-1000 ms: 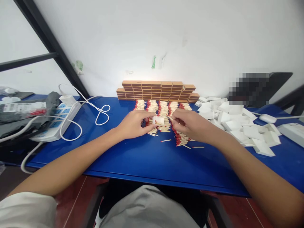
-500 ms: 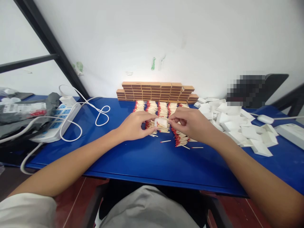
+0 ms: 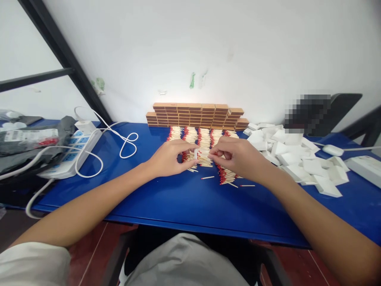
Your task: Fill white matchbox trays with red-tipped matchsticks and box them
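My left hand (image 3: 168, 159) pinches a small white matchbox tray (image 3: 201, 153) by its left end, just above the blue table (image 3: 178, 198). My right hand (image 3: 238, 155) is closed at the tray's right end, its fingertips pressing on matches there. Rows of red-tipped matches (image 3: 205, 137) lie under and behind both hands. A few loose matches (image 3: 207, 177) rest on the table in front of the hands.
A wall of stacked brown matchbox sleeves (image 3: 196, 115) stands at the back. A heap of white trays (image 3: 297, 159) lies on the right, with a white mouse (image 3: 332, 149) and a white box (image 3: 365, 167) beyond. A power strip (image 3: 71, 155) with white cables and a grey bag (image 3: 32, 139) occupy the left.
My right hand has moved left from the match rows to the tray's right end. The left hand with the tray has stayed almost still.
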Demonstrator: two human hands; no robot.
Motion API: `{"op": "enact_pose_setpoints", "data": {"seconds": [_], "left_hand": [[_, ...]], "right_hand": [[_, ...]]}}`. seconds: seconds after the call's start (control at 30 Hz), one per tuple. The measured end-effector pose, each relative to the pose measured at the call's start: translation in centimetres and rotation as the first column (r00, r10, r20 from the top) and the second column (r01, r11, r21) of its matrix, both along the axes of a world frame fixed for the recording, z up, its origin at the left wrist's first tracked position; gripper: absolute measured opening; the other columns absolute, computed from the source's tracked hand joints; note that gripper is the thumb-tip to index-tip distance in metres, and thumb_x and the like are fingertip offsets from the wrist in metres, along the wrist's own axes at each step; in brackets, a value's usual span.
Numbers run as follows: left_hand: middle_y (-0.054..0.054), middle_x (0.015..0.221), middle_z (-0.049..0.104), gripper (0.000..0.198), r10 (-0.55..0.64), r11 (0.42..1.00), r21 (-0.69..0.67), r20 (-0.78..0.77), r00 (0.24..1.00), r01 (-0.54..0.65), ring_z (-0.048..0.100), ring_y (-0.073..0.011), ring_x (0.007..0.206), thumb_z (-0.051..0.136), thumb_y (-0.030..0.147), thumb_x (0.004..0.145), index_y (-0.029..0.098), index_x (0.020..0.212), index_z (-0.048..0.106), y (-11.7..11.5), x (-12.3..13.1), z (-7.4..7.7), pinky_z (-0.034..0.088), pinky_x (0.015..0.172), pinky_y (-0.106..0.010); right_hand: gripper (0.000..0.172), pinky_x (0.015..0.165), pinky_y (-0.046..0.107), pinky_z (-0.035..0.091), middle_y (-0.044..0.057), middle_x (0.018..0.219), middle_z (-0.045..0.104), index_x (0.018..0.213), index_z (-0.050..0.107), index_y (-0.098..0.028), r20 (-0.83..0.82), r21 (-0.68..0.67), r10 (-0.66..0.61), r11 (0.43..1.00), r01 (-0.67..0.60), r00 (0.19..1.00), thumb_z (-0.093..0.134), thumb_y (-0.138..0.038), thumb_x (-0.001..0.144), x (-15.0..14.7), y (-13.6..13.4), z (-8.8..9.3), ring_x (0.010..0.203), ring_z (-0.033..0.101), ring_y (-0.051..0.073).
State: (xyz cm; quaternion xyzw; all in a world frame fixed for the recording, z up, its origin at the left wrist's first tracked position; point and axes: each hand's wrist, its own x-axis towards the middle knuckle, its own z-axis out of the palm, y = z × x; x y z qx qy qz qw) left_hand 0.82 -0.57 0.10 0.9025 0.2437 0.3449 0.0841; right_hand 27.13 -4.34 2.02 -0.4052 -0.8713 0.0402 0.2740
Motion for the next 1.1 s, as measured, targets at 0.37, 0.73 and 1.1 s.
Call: {"op": "enact_pose_setpoints", "data": {"seconds": [0.37, 0.73, 1.1], "left_hand": [[-0.007, 0.106, 0.081, 0.036, -0.029, 1.0, 0.012, 0.016, 0.999, 0.029, 0.076, -0.021, 0.095, 0.075, 0.038, 0.093, 0.02, 0.124, 0.073, -0.16, 0.16, -0.13, 0.059, 0.09, -0.035], [-0.006, 0.098, 0.08, 0.032, 0.048, 0.999, 0.011, 0.079, 0.996, -0.049, 0.074, -0.0192, 0.087, 0.079, 0.037, 0.09, 0.019, 0.116, 0.076, 0.11, 0.18, -0.02, 0.057, 0.082, -0.032], [-0.008, 0.101, 0.08, 0.029, -0.008, 1.0, 0.011, 0.105, 0.994, 0.006, 0.074, -0.0208, 0.09, 0.08, 0.036, 0.089, 0.017, 0.111, 0.076, -0.11, 0.39, 0.18, 0.057, 0.082, -0.034]], "right_hand": [[0.02, 0.062, 0.03, 0.043, 0.005, 0.079, 0.066, 0.095, 0.074, -0.02, -0.005, -0.04, -0.004, 0.999, 0.004, 1.0, 0.063, -0.036, 0.1, -0.36, -0.01, -0.6, 0.067, 0.059, 0.017], [0.017, 0.062, 0.03, 0.042, 0.005, 0.078, 0.066, 0.088, 0.07, -0.021, -0.007, -0.025, -0.015, 1.0, 0.015, 1.0, 0.062, -0.03, 0.099, -0.28, -0.44, 0.34, 0.068, 0.058, 0.017], [0.013, 0.06, 0.028, 0.041, 0.002, 0.076, 0.063, 0.088, 0.066, -0.021, -0.05, -0.175, 0.007, 0.984, -0.016, 0.999, 0.062, -0.028, 0.097, -0.65, -0.11, -0.53, 0.066, 0.056, 0.015]]}}
